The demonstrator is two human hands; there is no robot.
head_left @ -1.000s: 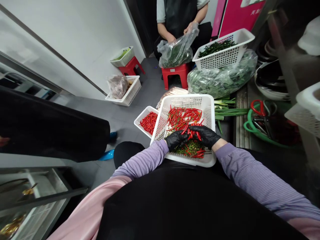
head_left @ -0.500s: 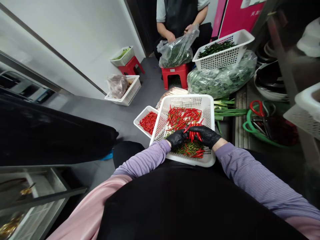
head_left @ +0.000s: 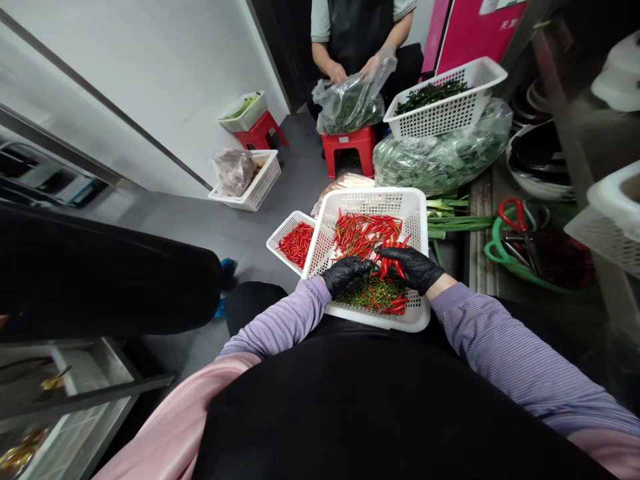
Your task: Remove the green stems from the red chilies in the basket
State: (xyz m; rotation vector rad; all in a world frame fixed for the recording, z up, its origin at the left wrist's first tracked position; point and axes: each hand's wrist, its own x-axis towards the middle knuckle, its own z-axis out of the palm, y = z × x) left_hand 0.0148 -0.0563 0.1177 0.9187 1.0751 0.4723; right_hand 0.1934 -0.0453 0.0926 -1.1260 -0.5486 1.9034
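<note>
A white perforated basket (head_left: 419,212) sits at my lap, with a heap of red chili peppers (head_left: 367,230) in its far part. In its near part lies a pile of green chili stems (head_left: 374,295) with a few red chilies among them. My right hand (head_left: 414,268), in a black glove, is closed around a bunch of red chilies (head_left: 389,261) pointing toward me. Just left of that bunch, my left hand (head_left: 346,275), also gloved, hovers over the stems with its fingers pinched together; what lies between the fingertips is too small to make out.
A smaller white basket of red chilies (head_left: 296,244) stands at the left. Beyond are a bag of leafy greens (head_left: 440,160), a basket of cut greens (head_left: 445,120) and a co-worker's hands at a plastic bag (head_left: 350,107). Scissors (head_left: 517,217) rest in a green basket at right. Someone's dark-clothed leg (head_left: 110,273) is at left.
My left hand has moved left and slightly down, away from the bunch in my right hand. The dark-clothed leg at left has shifted, showing more of a blue shoe.
</note>
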